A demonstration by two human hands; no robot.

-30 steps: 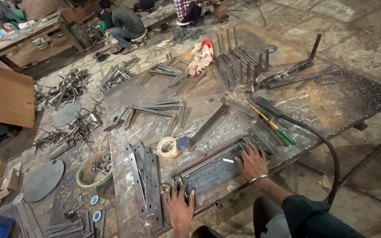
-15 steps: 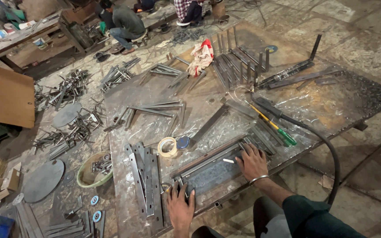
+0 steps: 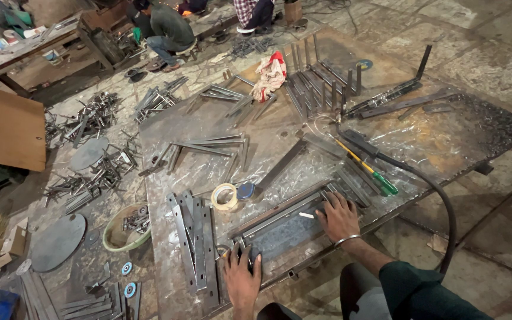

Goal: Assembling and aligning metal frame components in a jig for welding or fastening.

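Pressing flat — left hand point(image 3: 242, 278), right hand point(image 3: 339, 216) — on steel frame point(image 3: 285, 228).

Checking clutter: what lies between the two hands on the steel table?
In the head view, between the left hand and right hand lies a flat rectangular steel frame with white chalk.

Under the left hand point(image 3: 242, 278) and right hand point(image 3: 339, 217), a dull grey steel frame point(image 3: 285, 222) is lying, its bars matt and lightly scuffed. The metal worktop point(image 3: 445, 148) beneath them is showing rough, rust-stained patches. Left of the left hand, flat steel strips point(image 3: 194, 243) are looking smooth with a faint sheen. Beyond the hands, a paper tape roll point(image 3: 225, 197) is looking matt, and a screwdriver point(image 3: 368, 169) is showing a glossy plastic handle.
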